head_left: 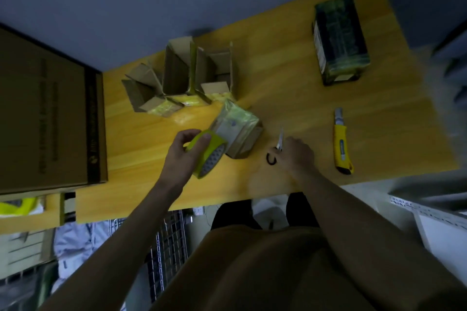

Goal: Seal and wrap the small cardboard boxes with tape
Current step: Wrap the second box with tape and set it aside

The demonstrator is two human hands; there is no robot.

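Near the middle of the frame, the left hand (185, 150) grips a roll of yellow-green tape (208, 153), fingers curled over its outer band and the thumb on its near side. The roll is tilted, its grey core facing the lower right, and its upper edge meets the small cardboard box (236, 131) just right of it. That box sits on the yellow tabletop (303, 98) at an angle, its top and sides already glossy with tape.

To the right of the box, the right hand (294, 153) is closed over a pair of scissors (276, 150); the pale blades stick out towards the top of the frame and one black handle loop shows at the left of the hand. How the fingers sit in the handles is hidden.

Above the taped box, in the upper middle, stands a cluster of open cardboard boxes (182, 76) with flaps raised, touching one another, with scraps of yellow tape at their lower edge. A yellow box cutter (341, 142) lies at the right, well apart from the hand. A dark wrapped package (340, 39) sits in the upper right. A large brown carton (48, 113) fills the left edge of the frame.
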